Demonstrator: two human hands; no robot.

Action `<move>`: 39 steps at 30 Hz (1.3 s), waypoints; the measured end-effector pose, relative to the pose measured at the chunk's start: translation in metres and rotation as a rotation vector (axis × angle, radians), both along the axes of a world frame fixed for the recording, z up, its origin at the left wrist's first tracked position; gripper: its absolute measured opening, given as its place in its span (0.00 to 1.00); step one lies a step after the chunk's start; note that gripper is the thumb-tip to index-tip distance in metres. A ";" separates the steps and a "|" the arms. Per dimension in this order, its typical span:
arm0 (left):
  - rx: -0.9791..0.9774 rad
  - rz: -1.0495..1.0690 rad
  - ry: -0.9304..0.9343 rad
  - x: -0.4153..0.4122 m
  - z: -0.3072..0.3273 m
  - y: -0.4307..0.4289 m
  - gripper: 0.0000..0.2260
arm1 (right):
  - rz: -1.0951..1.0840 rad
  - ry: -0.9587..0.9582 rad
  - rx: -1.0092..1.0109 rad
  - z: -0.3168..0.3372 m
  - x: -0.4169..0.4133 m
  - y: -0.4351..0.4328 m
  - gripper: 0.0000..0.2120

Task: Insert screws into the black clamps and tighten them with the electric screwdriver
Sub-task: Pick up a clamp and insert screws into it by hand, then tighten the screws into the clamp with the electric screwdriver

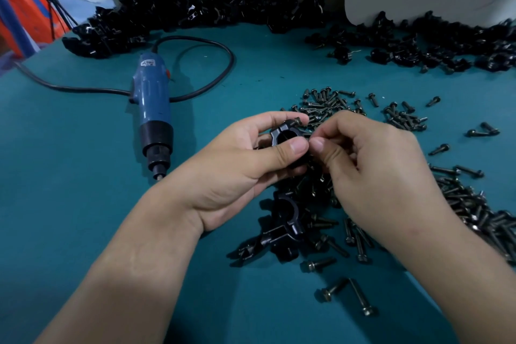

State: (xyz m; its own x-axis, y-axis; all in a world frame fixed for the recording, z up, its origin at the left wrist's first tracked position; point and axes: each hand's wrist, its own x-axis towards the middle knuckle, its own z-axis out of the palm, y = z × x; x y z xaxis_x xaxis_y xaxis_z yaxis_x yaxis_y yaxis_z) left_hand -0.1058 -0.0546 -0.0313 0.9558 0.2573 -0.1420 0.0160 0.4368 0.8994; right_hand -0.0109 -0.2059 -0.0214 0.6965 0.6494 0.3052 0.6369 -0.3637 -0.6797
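Screw insertion, judged as the step in hand. Raised above the middle of the bench (83,190): the clamp (284,134), grasped by the left grip (245,153) between thumb in front and forefinger over the top, bore facing the camera. Apparently seated already at the upper right lug, under the forefinger tip: one screw (296,121). Beside it the right grip (371,165), curled, thumb pressed toward forefinger and touching the left thumb at the clamp's right side. Contents of that pinch hidden, so impossible to say whether grasping a screw or nothing.

To do the step well:
- Keep the clamp steady and turn the open lug hole toward the right grip.
- Present the screw by its head, shank in line with the hole, not aslant.
- Start the thread with a light finger twist until standing unaided.
- Avoid covering the hole with the left thumb.
- Only then reach for the screwdriver (153,109), lying unheld toward the left edge, bit pointing at the near edge, cord (220,50) looped behind.

Just beyond and to the right of both grips: loose screws (329,105). Heaped along the far edge: spare clamps (195,11). On the bench just below the grips, among screws: a second clamp (284,220).
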 end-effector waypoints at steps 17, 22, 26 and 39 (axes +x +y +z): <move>-0.130 -0.065 -0.061 0.000 0.000 -0.004 0.20 | 0.021 -0.007 0.003 0.002 -0.005 0.001 0.18; -0.104 -0.035 -0.092 0.002 0.002 -0.004 0.20 | 0.056 -0.003 0.042 0.000 -0.002 0.001 0.14; -0.184 0.048 -0.162 -0.001 0.010 -0.004 0.18 | 0.030 -0.005 0.144 -0.004 -0.008 -0.001 0.12; -0.245 0.848 -0.506 -0.068 0.058 0.095 0.05 | 0.100 0.239 -0.361 0.041 -0.039 0.140 0.30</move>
